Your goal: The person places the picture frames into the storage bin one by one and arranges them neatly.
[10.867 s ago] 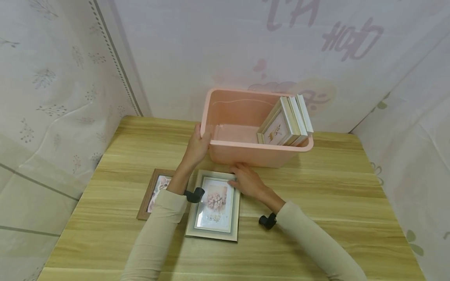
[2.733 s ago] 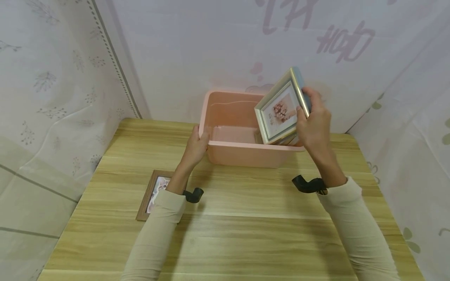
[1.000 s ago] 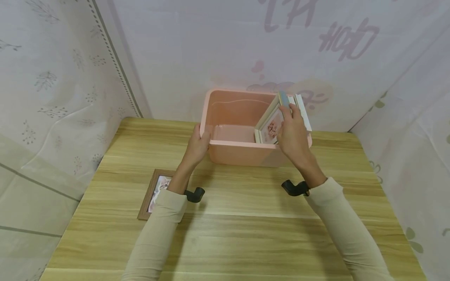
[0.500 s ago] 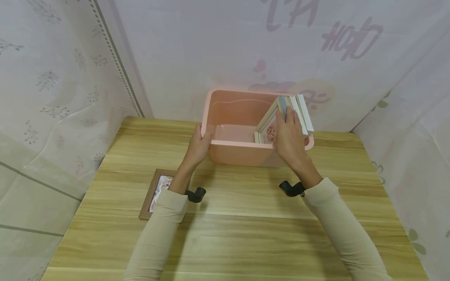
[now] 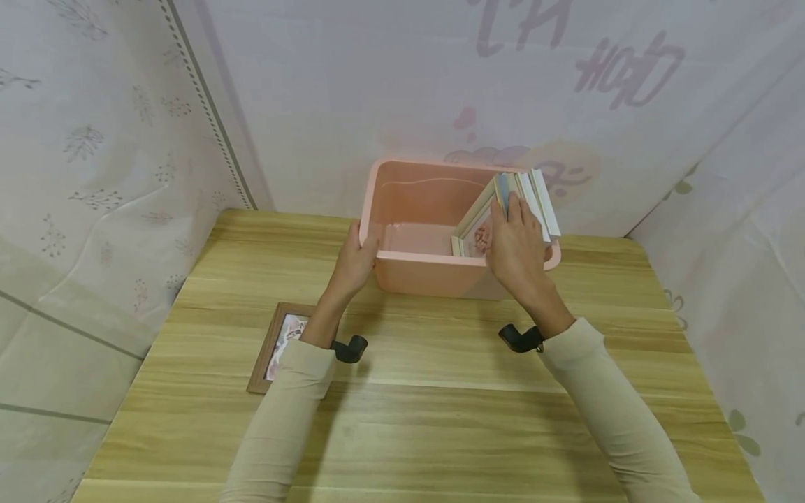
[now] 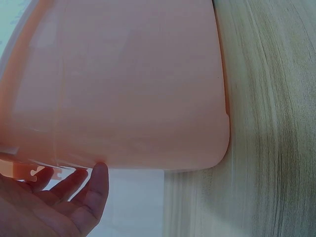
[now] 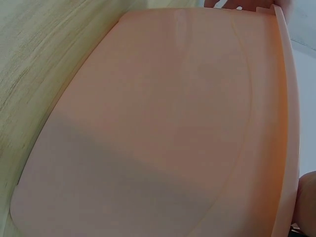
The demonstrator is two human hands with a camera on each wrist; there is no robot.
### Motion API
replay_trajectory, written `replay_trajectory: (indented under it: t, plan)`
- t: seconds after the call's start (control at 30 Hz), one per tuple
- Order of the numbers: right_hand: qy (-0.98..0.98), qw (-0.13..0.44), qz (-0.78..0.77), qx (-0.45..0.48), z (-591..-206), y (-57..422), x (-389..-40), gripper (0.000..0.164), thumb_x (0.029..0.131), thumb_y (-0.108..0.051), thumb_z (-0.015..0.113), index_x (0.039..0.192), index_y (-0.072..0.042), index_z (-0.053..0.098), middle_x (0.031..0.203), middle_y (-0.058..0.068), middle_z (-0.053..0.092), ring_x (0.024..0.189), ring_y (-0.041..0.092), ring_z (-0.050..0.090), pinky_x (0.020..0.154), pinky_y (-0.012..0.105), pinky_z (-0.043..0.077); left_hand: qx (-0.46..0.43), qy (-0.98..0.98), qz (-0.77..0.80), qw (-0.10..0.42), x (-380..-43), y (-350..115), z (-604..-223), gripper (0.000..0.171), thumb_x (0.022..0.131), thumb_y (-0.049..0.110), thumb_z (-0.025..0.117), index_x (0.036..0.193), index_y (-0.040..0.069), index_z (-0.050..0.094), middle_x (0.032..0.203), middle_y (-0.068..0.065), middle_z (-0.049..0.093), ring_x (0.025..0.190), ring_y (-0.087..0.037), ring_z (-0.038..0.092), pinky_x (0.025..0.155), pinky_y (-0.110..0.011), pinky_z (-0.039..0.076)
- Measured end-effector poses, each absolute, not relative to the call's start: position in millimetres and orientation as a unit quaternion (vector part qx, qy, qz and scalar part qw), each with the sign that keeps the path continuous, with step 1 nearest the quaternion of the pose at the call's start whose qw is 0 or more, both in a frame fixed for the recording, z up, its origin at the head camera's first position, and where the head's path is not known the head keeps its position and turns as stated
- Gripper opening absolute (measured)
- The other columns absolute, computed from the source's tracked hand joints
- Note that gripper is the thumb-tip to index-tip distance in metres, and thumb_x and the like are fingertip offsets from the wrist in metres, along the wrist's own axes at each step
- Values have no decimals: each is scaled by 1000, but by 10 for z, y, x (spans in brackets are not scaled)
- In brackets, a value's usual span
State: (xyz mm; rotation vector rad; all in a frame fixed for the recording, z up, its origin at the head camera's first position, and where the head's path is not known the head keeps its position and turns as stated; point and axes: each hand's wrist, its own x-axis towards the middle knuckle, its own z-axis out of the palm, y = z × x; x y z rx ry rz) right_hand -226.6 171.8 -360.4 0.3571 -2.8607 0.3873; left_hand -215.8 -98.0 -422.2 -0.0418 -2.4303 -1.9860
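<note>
A pink plastic bin (image 5: 434, 278) stands on the table. My left hand (image 5: 354, 267) grips its left rim; in the left wrist view that hand's fingers (image 6: 100, 182) lie against the bin's end wall. Inside the bin's right part, my right hand (image 5: 518, 253) holds the top edge of a pale gold picture frame (image 5: 482, 239) with a pink flower print. That frame leans beside several other light frames (image 5: 546, 202), and my hand covers part of it. From the right wrist, the bin's front wall (image 7: 173, 108) fills most of the view.
A brown picture frame (image 5: 265, 356) with a cat picture lies flat on the wooden table (image 5: 428, 426), partly under my left forearm. A printed white cloth (image 5: 327, 105) hangs close behind the bin. The bin's left part shows its bare floor (image 5: 418, 237).
The flower-print frame lay flat on the table at first; my right hand has lifted it into the bin, leaning it beside the others. My left hand has kept its grip on the rim.
</note>
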Motion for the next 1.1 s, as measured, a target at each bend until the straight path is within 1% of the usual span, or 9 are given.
replay_trajectory:
  t: [0.1,0.23,0.37,0.6,0.73,0.87,1.0,1.1]
  plan:
    - [-976,124,130,122,-3619,1727,-2269,57,91,8,56,148,8,48,155,41,32,145,57,30,114,69,28,-15,-775,-632,1,-2155,-982,-4217,46,109,32,38,142,0,41,96,-10,47,78,-20,46,67,-31,42]
    - [-974,134,134,123,-3632,1738,-2276,50,95,5,53,145,7,53,154,39,35,144,57,32,113,69,29,-16,-773,-634,0,-2150,-978,-4206,45,110,31,38,142,-1,40,95,-10,46,78,-20,45,68,-31,41]
    - [-974,134,132,124,-3634,1748,-2283,51,94,3,57,145,7,53,155,38,35,145,56,32,113,69,29,-14,-773,-634,-3,-2147,-972,-4198,46,109,31,38,143,0,40,97,-10,47,79,-20,45,68,-31,41]
    - [-977,104,128,138,-3605,1778,-2293,54,97,-4,57,150,5,48,158,35,33,147,53,28,115,68,26,-8,-773,-635,-10,-2142,-981,-4195,50,110,34,38,149,3,37,101,-13,49,80,-21,46,68,-30,42]
    - [-975,92,132,152,-3582,1819,-2306,54,101,-11,56,152,4,46,159,31,35,150,50,27,116,68,25,-7,-774,-633,-9,-2139,-985,-4189,51,109,33,38,151,2,36,104,-16,50,81,-22,47,69,-31,43]
    - [-973,97,143,152,-3563,1890,-2321,53,104,-20,58,151,4,47,158,30,38,149,50,29,115,70,26,-6,-771,-637,-10,-2135,-981,-4183,51,109,30,39,151,2,36,105,-15,50,83,-24,48,71,-33,43]
    - [-974,97,155,135,-3547,1980,-2339,56,106,-30,58,150,3,48,158,30,39,148,51,29,114,72,25,-6,-771,-636,-11,-2141,-978,-4184,50,108,28,38,151,1,36,105,-16,50,83,-23,48,71,-32,43]
    - [-976,87,161,120,-3538,2063,-2343,61,107,-39,54,151,3,46,159,30,37,149,51,26,115,72,23,-8,-771,-637,-10,-2150,-975,-4191,50,108,27,38,151,2,35,103,-15,49,81,-22,47,69,-32,42]
